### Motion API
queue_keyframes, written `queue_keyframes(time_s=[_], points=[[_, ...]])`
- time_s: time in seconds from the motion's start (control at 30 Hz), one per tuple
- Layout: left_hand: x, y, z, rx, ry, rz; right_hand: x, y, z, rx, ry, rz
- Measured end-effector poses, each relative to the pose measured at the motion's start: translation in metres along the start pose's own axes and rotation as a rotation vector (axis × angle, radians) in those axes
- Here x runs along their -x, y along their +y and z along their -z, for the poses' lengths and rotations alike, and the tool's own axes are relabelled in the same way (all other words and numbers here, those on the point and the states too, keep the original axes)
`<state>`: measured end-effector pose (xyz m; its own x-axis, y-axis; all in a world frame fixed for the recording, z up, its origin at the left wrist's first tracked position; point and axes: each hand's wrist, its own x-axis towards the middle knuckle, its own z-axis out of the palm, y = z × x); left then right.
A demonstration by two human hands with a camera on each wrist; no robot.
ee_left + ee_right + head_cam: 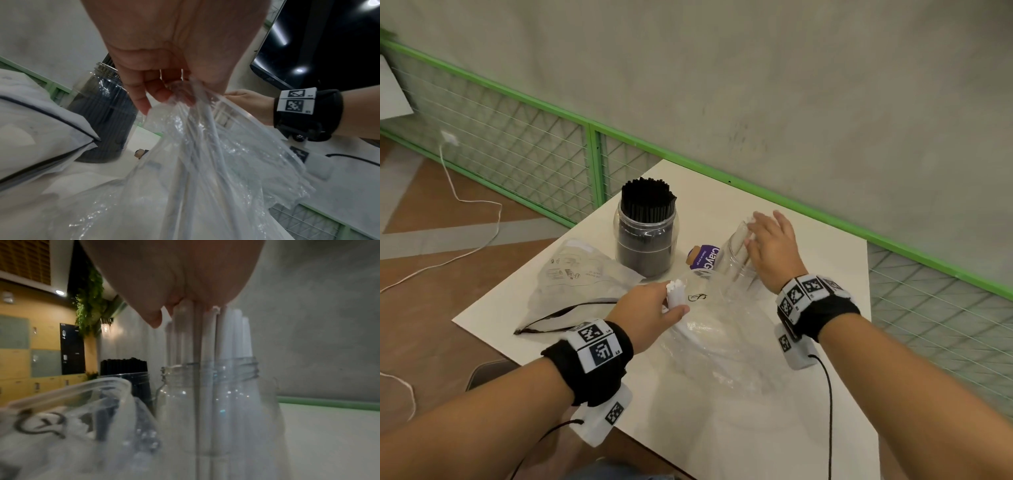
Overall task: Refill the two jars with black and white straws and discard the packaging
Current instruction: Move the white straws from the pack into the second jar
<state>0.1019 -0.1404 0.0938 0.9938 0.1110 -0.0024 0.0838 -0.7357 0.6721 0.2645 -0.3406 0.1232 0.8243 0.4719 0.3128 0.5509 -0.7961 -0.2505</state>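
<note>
Nearest to the person, a crumpled clear bag (722, 339) lies across the white table (825, 394), and it is not yet emptied: the left hand (654, 308) has its fingers and thumb curled round a small bunch of white straws (676, 294) at the bag's mouth, the straw ends poking up out of the fist. From the left wrist view the same fingers (144, 91) are bunched over plastic and straws together, so I cannot tell whether the film is caught in the grip as well. A little further out, to the left, a second bag (582, 274) with a dark zip edge lies flat and looks empty; I would judge it to be the black straws' packaging, waiting to be thrown away. Beyond it the jar of black straws (645, 236) stands upright and packed full, so that half looks done. To its right a small purple-labelled item (703, 257) lies on the table. Furthest out, the right hand (774, 246) rests with fingers spread and fairly straight over the clear jar (736, 260), palm on the tops of the few white straws (226, 340) standing in it. This jar is only partly filled; more white straws remain to be moved, and both bags remain to be discarded.
</note>
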Motion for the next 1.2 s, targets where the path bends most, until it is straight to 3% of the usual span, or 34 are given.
queue_keyframes(time_s=[0.07, 0.13, 0.23, 0.3, 0.43, 0.57, 0.73, 0.97, 1.2], points=[[0.000, 0.001, 0.001, 0.011, 0.004, -0.012, 0.011, -0.012, 0.012, -0.007, 0.070, 0.071], [0.000, 0.001, 0.002, 0.016, 0.015, -0.024, 0.030, -0.035, 0.025, -0.185, 0.062, 0.133], [-0.001, 0.002, 0.004, 0.012, 0.045, -0.062, 0.067, -0.065, 0.013, -0.341, -0.268, 0.142], [-0.001, 0.005, 0.005, 0.029, 0.048, -0.081, 0.086, -0.075, -0.011, -0.381, -0.371, 0.099], [0.004, 0.012, 0.008, 0.166, 0.053, -0.056, 0.100, -0.091, -0.039, -0.462, -0.252, -0.031], [0.013, 0.016, 0.013, 0.286, 0.030, -0.018, 0.094, -0.092, -0.046, -0.495, -0.186, -0.041], [0.018, 0.004, 0.015, 0.177, 0.025, -0.032, 0.089, -0.083, -0.025, -0.801, -0.200, -0.156], [0.023, -0.007, 0.000, -0.030, -0.004, -0.110, 0.105, -0.059, -0.010, -1.011, 0.194, -0.291], [0.021, -0.003, -0.008, -0.053, -0.040, -0.129, 0.135, -0.019, -0.057, -0.872, -0.070, -0.542]])
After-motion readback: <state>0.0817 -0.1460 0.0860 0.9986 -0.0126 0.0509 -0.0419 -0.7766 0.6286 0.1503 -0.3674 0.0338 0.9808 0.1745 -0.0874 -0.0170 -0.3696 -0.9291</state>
